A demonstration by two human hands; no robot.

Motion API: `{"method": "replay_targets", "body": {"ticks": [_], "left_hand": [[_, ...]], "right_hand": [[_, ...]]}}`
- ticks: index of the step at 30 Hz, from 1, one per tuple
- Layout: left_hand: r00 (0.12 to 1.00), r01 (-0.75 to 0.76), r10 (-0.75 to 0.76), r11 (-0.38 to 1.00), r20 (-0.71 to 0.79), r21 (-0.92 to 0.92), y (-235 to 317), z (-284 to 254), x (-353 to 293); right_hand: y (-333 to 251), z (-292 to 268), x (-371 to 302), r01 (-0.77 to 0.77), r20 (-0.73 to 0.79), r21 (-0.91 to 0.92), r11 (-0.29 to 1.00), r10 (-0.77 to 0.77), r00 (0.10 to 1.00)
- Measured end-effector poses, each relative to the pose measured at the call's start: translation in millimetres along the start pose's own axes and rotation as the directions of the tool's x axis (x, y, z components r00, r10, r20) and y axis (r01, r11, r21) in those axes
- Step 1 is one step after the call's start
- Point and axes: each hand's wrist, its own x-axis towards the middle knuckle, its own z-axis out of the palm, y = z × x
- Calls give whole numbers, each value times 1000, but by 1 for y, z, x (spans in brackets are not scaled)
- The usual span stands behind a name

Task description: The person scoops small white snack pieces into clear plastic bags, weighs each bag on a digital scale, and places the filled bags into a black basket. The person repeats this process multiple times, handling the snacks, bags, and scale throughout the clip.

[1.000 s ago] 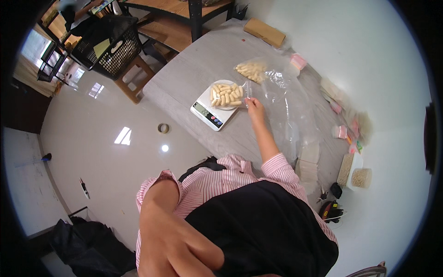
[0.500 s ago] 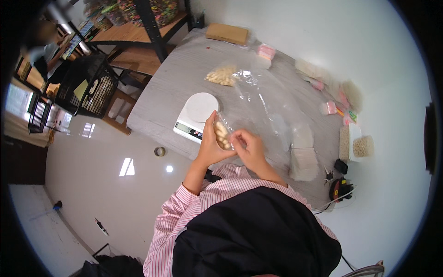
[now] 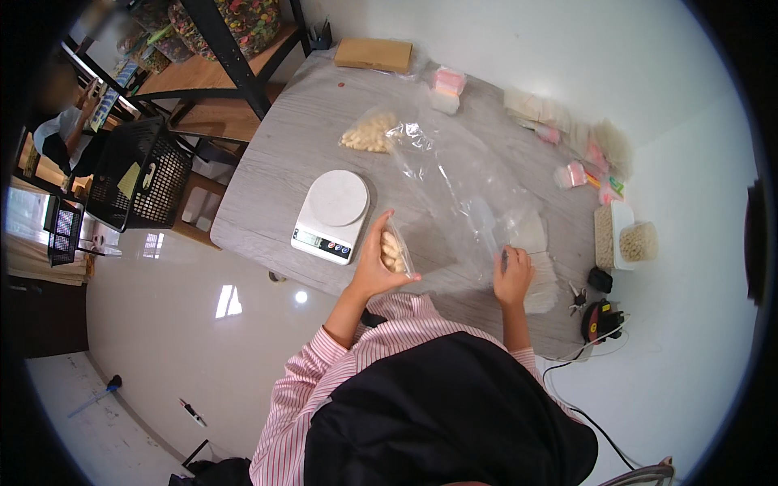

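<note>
My left hand [image 3: 375, 263] is wrapped around a small clear plastic bag [image 3: 395, 249] of pale, finger-shaped snack pieces, held upright just right of the white digital scale [image 3: 332, 212]. Nothing lies on the scale's round plate. Farther right, my right hand [image 3: 513, 279] is closed at the edge of a large clear plastic bag [image 3: 462, 198], beside a stack of flat clear sachets [image 3: 543, 283]. A small dark spot shows between its fingers; what it grips I cannot make out. The large bag lies stretched over the table, with more pale snack pieces [image 3: 369, 134] gathered at its far left end.
A brown cardboard box [image 3: 374, 55] and pink-and-white packs [image 3: 447, 87] stand at the back of the grey table [image 3: 279, 174]. Along the right wall are tubs [image 3: 638, 243], keys [image 3: 577, 298] and a black-red device [image 3: 600, 320] with cables. A person [image 3: 69, 134] sits far left behind a black crate [image 3: 138, 178].
My right hand has left the small bag and moved right to the large bag's edge near the sachets. My left hand keeps holding the small bag. The view has shifted slightly.
</note>
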Motion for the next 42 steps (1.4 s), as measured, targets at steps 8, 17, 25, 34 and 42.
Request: {"method": "replay_targets", "body": {"ticks": [8,17,25,34,42], "left_hand": [[986,164,-159,981,50,-108,1,3,0],[971,239,-230,917,66,-319,-15,10,-8],[931,325,-365,860,-27,-394,-22,11,16],[705,489,-705,396,84,-777,-78,21,95],[683,476,-726,357,82,-804,-109,25,103]], "right_hand": [[-4,23,12,-176,222,216,960,127,967],[-19,46,65,-103,287,618,780,-101,953],[-78,91,162,176,72,578,797,-265,961],[-98,137,208,145,141,578,803,-273,952],[-85,158,193,-132,297,732,668,-139,945]]}}
